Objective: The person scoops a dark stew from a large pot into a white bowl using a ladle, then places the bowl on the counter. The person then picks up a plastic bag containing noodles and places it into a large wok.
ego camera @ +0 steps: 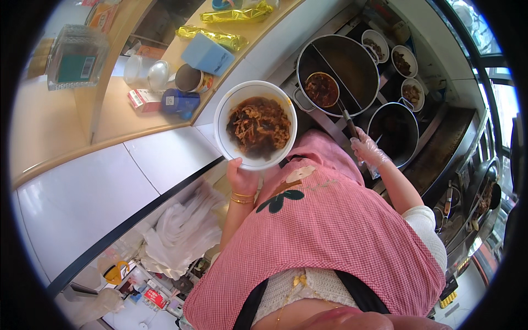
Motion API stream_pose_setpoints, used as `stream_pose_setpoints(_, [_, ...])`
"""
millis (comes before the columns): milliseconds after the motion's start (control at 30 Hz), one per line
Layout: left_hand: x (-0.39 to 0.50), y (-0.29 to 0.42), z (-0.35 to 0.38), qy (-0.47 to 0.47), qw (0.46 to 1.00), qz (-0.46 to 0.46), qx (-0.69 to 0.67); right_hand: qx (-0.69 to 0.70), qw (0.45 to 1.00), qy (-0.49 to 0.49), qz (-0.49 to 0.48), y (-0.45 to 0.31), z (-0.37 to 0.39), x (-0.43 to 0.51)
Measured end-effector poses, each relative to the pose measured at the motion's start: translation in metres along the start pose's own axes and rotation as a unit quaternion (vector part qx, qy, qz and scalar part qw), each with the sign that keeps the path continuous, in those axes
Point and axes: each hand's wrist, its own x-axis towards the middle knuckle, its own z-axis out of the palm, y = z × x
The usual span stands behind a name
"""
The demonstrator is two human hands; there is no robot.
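My left hand (241, 178), bare, grips the lower rim of a white bowl (221, 119). Brown shredded food in dark sauce (260, 126) lies in this bowl. My right hand (368, 149), in a clear plastic glove, is closed around the dark handle of a ladle (348, 119). The ladle's round head rests within a large steel pot (346, 53) that has a divider across it, and reddish-brown food (321, 88) fills the head. Just beyond my gloved hand stands a smaller pot (392, 128) with dark liquid.
Several small white bowls of food (375, 44) line the far side of the stove. At the left, a wooden shelf (123, 101) carries a glass bottle (78, 57), a blue block (207, 53) and gold-wrapped packets (235, 14). A white tiled counter (82, 198) runs below it. White plastic bags (185, 227) hang underneath.
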Motion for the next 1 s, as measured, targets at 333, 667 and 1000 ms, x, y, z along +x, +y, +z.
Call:
stream_pose_setpoints(333, [0.002, 0.001, -0.005, -0.024, 0.998, -0.023, -0.052, -0.225, 0.963, 0.130, -0.073, 0.051, 0.020, 0.011])
stream_pose_setpoints(667, [0.007, 0.000, -0.025, -0.028, 0.998, -0.042, -0.028, -0.276, 0.942, 0.162, -0.102, 0.061, 0.032, 0.014])
stream_pose_setpoints(1000, [0.009, 0.002, -0.026, -0.060, 0.996, -0.041, -0.046, -0.323, 0.920, 0.187, -0.124, 0.059, 0.041, 0.014])
